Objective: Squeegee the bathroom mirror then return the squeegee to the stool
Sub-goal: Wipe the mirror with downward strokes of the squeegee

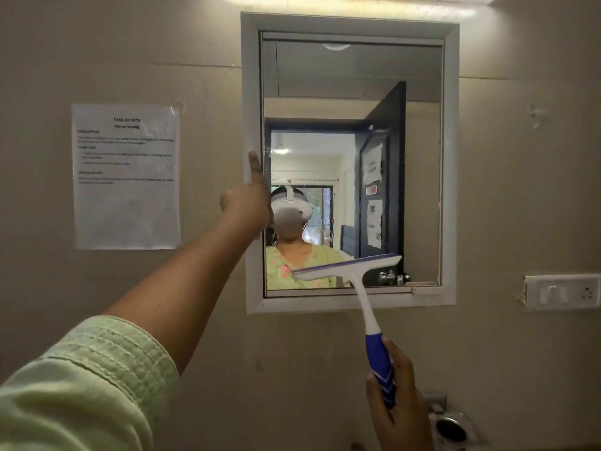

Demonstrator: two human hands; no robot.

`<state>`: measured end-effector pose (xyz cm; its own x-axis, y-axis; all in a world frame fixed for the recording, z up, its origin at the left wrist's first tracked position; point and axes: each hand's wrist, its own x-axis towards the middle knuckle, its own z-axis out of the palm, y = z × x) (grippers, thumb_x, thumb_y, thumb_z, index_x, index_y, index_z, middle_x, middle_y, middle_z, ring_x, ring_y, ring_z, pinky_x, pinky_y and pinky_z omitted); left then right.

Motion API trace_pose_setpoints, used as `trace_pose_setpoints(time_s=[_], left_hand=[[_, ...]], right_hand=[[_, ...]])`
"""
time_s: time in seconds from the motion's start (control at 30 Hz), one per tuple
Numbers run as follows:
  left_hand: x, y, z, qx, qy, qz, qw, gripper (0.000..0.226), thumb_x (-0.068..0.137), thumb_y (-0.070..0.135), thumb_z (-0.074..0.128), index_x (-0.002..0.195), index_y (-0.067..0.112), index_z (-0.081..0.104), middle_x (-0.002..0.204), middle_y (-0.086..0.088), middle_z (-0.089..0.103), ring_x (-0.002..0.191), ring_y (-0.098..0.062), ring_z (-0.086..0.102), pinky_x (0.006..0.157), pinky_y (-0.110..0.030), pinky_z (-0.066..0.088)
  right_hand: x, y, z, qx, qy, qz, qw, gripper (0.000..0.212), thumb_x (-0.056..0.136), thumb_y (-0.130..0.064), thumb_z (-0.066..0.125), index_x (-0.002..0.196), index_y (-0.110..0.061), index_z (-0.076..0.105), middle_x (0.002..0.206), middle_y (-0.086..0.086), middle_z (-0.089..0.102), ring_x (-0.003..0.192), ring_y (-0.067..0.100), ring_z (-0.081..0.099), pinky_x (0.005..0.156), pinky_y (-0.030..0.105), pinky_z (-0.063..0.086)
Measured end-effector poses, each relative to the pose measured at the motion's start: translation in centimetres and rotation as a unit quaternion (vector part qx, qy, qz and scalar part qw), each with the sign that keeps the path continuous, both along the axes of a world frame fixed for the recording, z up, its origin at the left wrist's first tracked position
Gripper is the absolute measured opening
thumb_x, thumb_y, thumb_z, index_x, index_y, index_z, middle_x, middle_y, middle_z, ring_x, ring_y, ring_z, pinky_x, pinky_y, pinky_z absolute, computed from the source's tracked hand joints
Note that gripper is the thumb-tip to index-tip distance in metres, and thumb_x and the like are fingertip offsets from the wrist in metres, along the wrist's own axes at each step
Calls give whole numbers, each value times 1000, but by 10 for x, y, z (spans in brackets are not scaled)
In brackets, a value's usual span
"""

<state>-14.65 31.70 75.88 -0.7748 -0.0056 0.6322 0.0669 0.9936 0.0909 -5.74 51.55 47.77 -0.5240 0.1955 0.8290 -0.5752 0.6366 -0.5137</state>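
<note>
One view, head camera.

Item 1, squeegee [360,294]: it is in front of the lower part of the bathroom mirror [351,76]. Its long axis runs from the blue grip at lower right, up and slightly left along the white neck, to the head. The head points up towards the glass. The blade lies crosswise over the bottom of the mirror, tilted, with its right end higher than its left and its purple rubber edge uppermost. I cannot tell whether the blade touches the glass.

Item 2, right hand [400,402]: fingers and thumb are wrapped round the blue grip at the low end of the handle. The white neck and head stand clear above the hand.

Item 3, left hand [248,203]: the arm is stretched out from a pale green sleeve [81,385]. The index finger is straight and points up, its tip over the inner edge of the white frame [450,157] on the mirror's left side. The remaining fingers are curled in and grasp nothing. I cannot confirm contact with the frame.

Item 4, surroundings: a printed paper notice [126,177] is fixed to the wall left of the mirror. A switch plate [562,291] sits on the wall to the right. A chrome fitting [450,428] shows at the bottom, just beside the right hand.
</note>
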Motion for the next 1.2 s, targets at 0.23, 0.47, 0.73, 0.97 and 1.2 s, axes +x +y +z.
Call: trace_pose_setpoints(time_s=[0.23, 0.47, 0.73, 0.97, 1.2], left_hand=[[-6, -3, 0, 1, 2, 6, 1000, 120, 81, 14, 70, 137, 12, -37, 111, -20, 64, 89, -33, 62, 65, -37, 36], [-12, -5, -2, -10, 24, 7, 1000, 117, 83, 10, 66, 136, 12, -38, 103, -18, 65, 69, -26, 56, 49, -30, 34], [-8, -6, -3, -25, 19, 17, 999, 118, 83, 13, 66, 134, 10, -40, 97, -15, 65, 56, -20, 44, 41, -31, 24], [-6, -3, -1, -45, 23, 42, 998, 116, 84, 14, 67, 137, 7, -35, 87, -11, 61, 48, -18, 39, 40, -30, 26], [0, -5, 1, -101, 60, 89, 989, 112, 82, 22, 69, 143, 3, -24, 70, -5, 49, 50, -14, 38, 40, -27, 23]], right_hand=[[-4, -9, 19, -52, 38, 25, 998, 68, 83, -14, 59, 123, -59, 28, 71, -5, 61, 46, 7, 56, 41, 12, 44], [-25, -15, 122, -44, 161, 52, 985, 54, 92, -32, 47, 137, -48, 22, 88, -14, 57, 61, -1, 53, 49, 6, 40], [-51, -32, 188, -12, 176, 51, 983, 54, 94, -35, 41, 139, -43, 13, 117, -31, 37, 95, 2, 54, 79, 25, 51], [-65, -30, 206, -10, 201, 44, 978, 56, 94, -34, 43, 143, -33, 16, 110, -41, 34, 93, -15, 51, 71, 15, 46], [-69, -40, 243, -36, 197, 74, 977, 54, 94, -22, 47, 141, -31, 20, 125, 9, 52, 83, 23, 61, 70, 44, 57]])
